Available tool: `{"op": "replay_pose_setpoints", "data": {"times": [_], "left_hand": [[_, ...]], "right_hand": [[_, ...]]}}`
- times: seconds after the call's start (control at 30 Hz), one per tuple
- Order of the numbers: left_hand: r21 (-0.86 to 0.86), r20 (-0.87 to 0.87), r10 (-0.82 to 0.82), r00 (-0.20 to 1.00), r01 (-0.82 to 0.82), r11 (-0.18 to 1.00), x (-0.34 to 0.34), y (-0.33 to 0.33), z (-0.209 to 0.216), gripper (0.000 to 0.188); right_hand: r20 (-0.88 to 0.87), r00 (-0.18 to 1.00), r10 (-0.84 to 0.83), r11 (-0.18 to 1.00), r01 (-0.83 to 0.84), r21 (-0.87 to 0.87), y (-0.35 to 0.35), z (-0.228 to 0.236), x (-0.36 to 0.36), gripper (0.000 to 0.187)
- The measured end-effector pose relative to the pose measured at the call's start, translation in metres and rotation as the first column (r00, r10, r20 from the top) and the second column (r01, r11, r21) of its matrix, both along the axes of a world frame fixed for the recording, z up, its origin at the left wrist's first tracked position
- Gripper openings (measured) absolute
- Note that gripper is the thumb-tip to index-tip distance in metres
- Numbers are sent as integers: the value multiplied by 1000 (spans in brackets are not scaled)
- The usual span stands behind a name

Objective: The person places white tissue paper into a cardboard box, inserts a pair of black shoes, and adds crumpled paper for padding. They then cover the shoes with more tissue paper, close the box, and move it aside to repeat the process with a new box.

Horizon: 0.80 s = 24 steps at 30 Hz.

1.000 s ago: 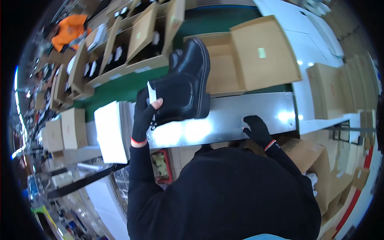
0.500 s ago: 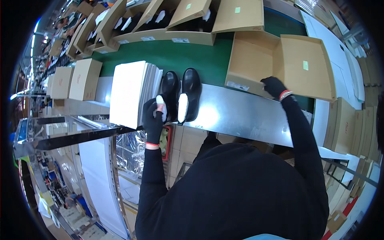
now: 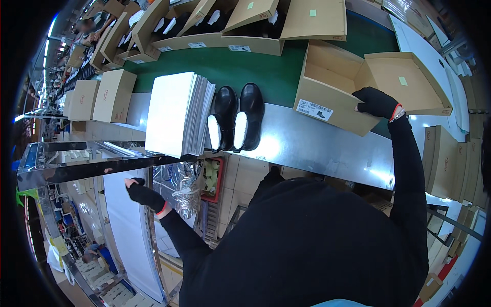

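My right hand (image 3: 377,103), in a black glove with bare fingertips, grips the front wall of an open cardboard shoe box (image 3: 335,89). The box tilts up on its edge, its inside bare, its lid (image 3: 409,82) folded back to the right. My left hand (image 3: 145,196), gloved alike, is off the bench at the left beside a metal frame. Its fingers are loosely bent and apart, with nothing visible in them. Two black ankle boots, a left boot (image 3: 223,115) and a right boot (image 3: 249,115), stand side by side with white stuffing in their openings.
A thick stack of white paper (image 3: 170,113) stands left of the boots. Open shoe boxes (image 3: 255,44) with black footwear line the far side of the green belt (image 3: 215,64). Closed boxes (image 3: 113,97) stand at left. The metal frame (image 3: 102,171) juts in below them.
My left hand has left the boot and swung down to the left. My right hand has tipped the shoe box so its labelled front shows more. The whole view has shifted slightly.
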<state>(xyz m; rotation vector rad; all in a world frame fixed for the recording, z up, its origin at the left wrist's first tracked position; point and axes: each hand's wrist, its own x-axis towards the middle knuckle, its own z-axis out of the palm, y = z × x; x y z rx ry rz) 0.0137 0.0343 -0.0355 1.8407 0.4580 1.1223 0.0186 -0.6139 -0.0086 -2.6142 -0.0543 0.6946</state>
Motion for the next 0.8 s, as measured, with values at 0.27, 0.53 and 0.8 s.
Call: {"op": "replay_pose_setpoints", "data": {"times": [0.27, 0.53, 0.8], "left_hand": [[-130, -8, 108, 994, -108, 986, 11, 108, 0, 38], [2, -157, 122, 980, -123, 992, 39, 163, -25, 39], [414, -337, 126, 933, 27, 910, 32, 230, -112, 12]], "right_hand": [[-5, 998, 67, 998, -67, -7, 15, -2, -16, 40], [-106, 994, 37, 999, -37, 3, 19, 11, -13, 43], [-64, 974, 216, 976, -217, -13, 18, -73, -35, 46]]}}
